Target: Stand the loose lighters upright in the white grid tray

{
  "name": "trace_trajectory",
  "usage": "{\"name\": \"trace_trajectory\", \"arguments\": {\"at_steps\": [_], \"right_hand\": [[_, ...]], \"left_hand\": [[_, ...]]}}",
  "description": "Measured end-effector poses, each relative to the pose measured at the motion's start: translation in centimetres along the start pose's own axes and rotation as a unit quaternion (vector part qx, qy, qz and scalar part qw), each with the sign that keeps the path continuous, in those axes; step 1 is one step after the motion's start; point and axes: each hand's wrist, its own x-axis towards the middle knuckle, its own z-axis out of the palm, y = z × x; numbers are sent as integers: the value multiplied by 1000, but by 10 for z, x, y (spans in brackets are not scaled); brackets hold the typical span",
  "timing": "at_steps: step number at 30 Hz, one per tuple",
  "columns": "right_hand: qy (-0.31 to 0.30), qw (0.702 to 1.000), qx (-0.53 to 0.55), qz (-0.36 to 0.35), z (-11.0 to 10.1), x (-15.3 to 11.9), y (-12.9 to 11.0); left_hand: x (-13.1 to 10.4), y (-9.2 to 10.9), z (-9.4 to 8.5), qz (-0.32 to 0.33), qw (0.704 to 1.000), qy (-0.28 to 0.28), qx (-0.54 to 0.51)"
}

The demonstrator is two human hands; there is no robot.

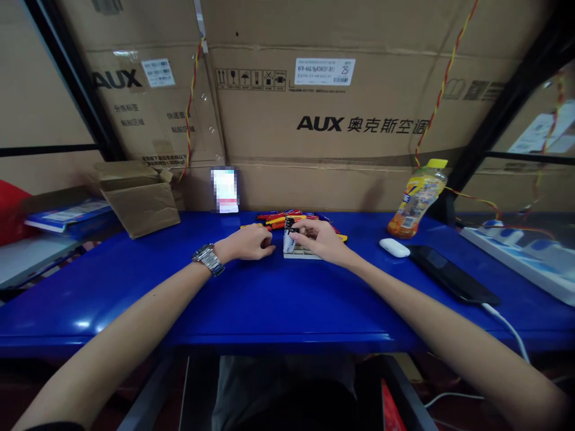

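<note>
My right hand [324, 240] is closed in a pinch on a small black piece [293, 230], at the left end of a shallow white case [302, 256]. Dark pieces stand along that end, and the case's inside looks divided into compartments. To the left of the case rests my left hand [251, 242], its fingers curled inward; what they hold, if anything, is hidden. Just behind both hands lies a pile of red, yellow and black slim-handled tools [278, 219], partly covered by them.
A lit phone [225, 190] leans at the back. An open cardboard box [139, 200] stands left. To the right are a drink bottle [417, 200], a white earbud case [394, 247], a dark phone [451, 275] on a cable and a power strip [521, 263]. Large cartons [260, 126] form the back wall.
</note>
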Motion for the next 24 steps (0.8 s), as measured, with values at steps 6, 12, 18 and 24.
{"name": "trace_trajectory", "arguments": {"at_steps": [6,12,18,24], "right_hand": [[-16,999,-29,-16,-3,-2,0],[-26,999,-31,-32,0,-3,0],[-8,997,-54,-59,4,-5,5],[9,993,-95,-73,9,-15,-1]], "left_hand": [[-2,-4,3,-28,1000,2,5],[-2,-5,8,-31,999,16,28],[-8,-5,13,-41,996,82,24],[-25,-9,19,-95,984,153,12]]}}
